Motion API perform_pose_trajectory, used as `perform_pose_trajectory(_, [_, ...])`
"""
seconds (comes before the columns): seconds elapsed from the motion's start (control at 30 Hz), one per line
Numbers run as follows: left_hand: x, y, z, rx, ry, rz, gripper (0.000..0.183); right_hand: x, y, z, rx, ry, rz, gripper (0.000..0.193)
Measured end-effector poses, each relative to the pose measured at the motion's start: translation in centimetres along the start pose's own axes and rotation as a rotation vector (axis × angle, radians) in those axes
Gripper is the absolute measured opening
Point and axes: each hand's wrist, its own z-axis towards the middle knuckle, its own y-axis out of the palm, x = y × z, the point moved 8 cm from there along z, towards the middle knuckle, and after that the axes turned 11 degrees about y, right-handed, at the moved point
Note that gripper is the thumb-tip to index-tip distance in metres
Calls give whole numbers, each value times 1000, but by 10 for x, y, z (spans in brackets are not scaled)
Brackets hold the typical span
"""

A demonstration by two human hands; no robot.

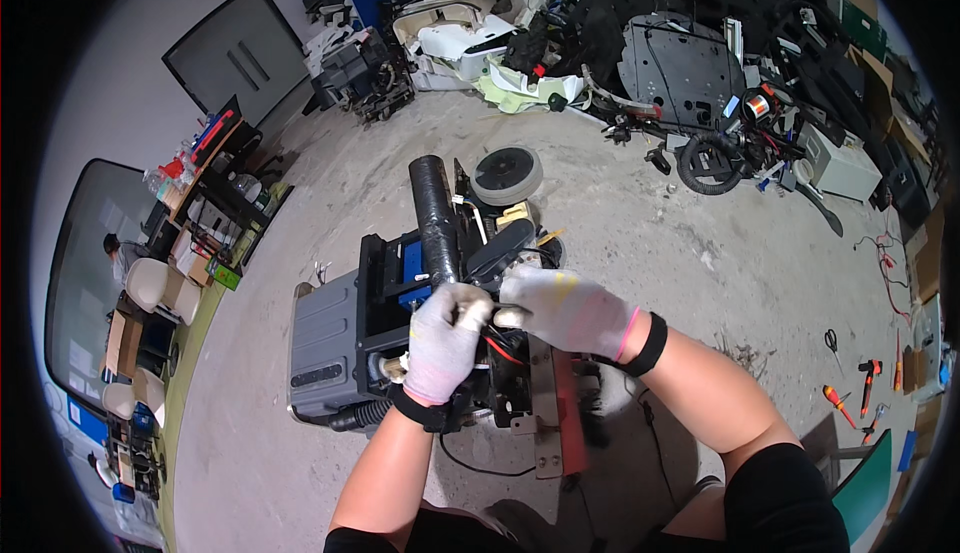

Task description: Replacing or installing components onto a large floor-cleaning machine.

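Observation:
Both my hands wear pale grey knit gloves and meet above an opened grey and black machine (328,338) on the floor. My left hand (445,338) is closed, fingertips pinched, at the foot of a thick black tube (434,215). Just to its right, my right hand (575,308) is closed too, thumb toward the left fingers. A thin black cable (512,308) shows between the fingertips; the gloves hide most of it. Below the hands run black and red wires (503,350). A metal bracket with a red panel (569,413) forms the machine's near right side.
A loose grey wheel (507,175) lies behind the machine. Scissors (831,341), a screwdriver (838,405) and other red-handled tools lie at right. Heaped scrap parts (680,68) fill the back. A cluttered workbench (205,178) stands at left, and a person (122,253) is beyond it.

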Motion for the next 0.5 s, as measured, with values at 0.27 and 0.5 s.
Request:
perform_pose_trajectory(0.27, [-54,-6,-4,138,-216,-222,20,51,-6,-18,-54,133,250,20])
perform_pose_trajectory(0.5, [-6,3,3,-89,386,492,10,74,0,-31,-271,494,484,23])
